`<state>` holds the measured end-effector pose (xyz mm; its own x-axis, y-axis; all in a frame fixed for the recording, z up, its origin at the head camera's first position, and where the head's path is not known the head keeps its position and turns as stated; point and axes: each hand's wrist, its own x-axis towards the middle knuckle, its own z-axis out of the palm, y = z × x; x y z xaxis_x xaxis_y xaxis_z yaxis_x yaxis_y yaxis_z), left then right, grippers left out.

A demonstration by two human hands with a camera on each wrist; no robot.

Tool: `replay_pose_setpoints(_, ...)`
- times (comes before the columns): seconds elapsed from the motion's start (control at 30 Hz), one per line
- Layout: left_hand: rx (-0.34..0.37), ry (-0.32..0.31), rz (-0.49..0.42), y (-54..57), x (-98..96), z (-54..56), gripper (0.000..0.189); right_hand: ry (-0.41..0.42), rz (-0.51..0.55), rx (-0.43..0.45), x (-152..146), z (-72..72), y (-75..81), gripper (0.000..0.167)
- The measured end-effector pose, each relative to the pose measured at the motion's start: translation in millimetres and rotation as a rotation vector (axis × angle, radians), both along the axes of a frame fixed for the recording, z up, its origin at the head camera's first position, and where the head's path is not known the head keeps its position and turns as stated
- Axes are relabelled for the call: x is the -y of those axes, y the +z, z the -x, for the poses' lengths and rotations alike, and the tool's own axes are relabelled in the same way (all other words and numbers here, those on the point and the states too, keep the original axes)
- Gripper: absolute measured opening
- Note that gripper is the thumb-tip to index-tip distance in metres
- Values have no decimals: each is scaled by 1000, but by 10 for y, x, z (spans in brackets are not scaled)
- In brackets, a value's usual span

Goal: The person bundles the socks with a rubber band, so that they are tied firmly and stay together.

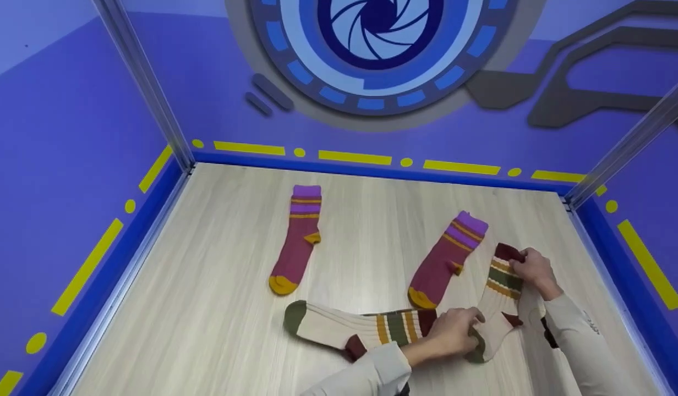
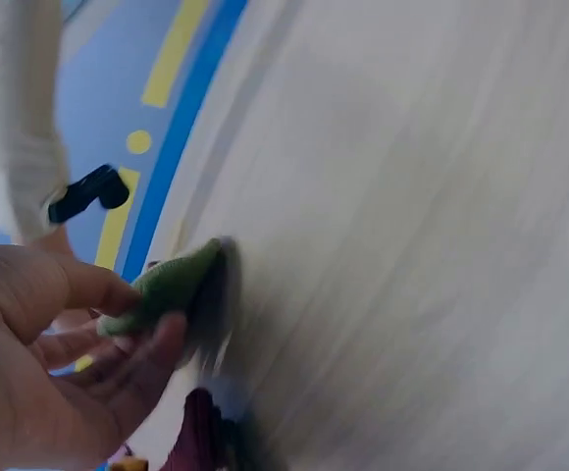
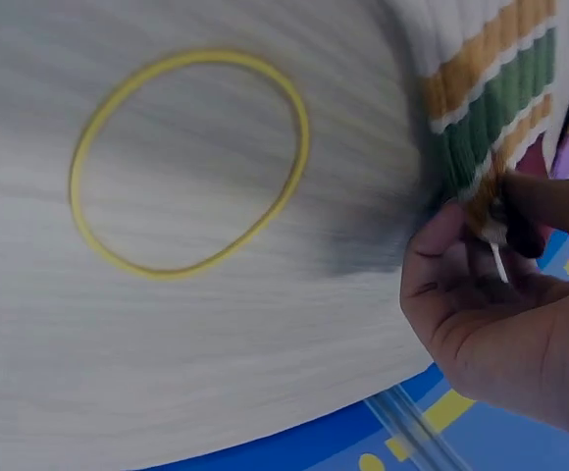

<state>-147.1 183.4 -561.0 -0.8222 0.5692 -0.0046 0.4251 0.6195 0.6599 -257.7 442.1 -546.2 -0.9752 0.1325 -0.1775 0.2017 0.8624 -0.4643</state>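
A cream ribbed sock (image 1: 496, 316) with green toe, dark red heel and cuff, and striped ankle stretches between both hands at the right of the head view. My left hand (image 1: 453, 333) pinches its green toe (image 2: 172, 289), which is lifted off the table in the left wrist view. At the cuff end, my right hand (image 1: 534, 272) pinches the sock by its edge; the striped part (image 3: 495, 98) shows beside the fingers in the right wrist view. A matching cream sock (image 1: 328, 324) lies sideways, its cuff partly behind my left hand.
Two maroon socks with purple cuffs and yellow toes lie on the wooden table (image 1: 207, 264): one sock (image 1: 298, 242) left of centre, another sock (image 1: 446, 261) close beside the held one. A thin yellow ring (image 3: 304, 128) shows in the right wrist view. Blue walls (image 1: 207, 82) enclose the table.
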Motion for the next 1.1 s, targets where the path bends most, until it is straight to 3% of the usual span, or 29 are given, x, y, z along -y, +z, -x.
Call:
replay_pose_setpoints(0.2, 154, 43, -262, 118, 246, 103, 38, -49, 67, -124, 42, -30, 225, 42)
replay_pose_setpoints(0.43, 246, 84, -325, 296, 646, 256, 33, -54, 150, -172, 113, -160, 484, 40)
replay_pose_setpoints(0.7, 401, 175, -434, 397, 1272, 430, 41, 4, 463, -67, 263, -360, 656, 38)
replay_pose_setpoints(0.87, 430, 149, -438, 414, 1648, 478, 40, 50, 586, -5, 372, -492, 713, 42)
replay_pose_setpoints(1.1, 521, 115, -482, 478, 2151, 473, 35, 191, 650, 127, 534, -687, 688, 63)
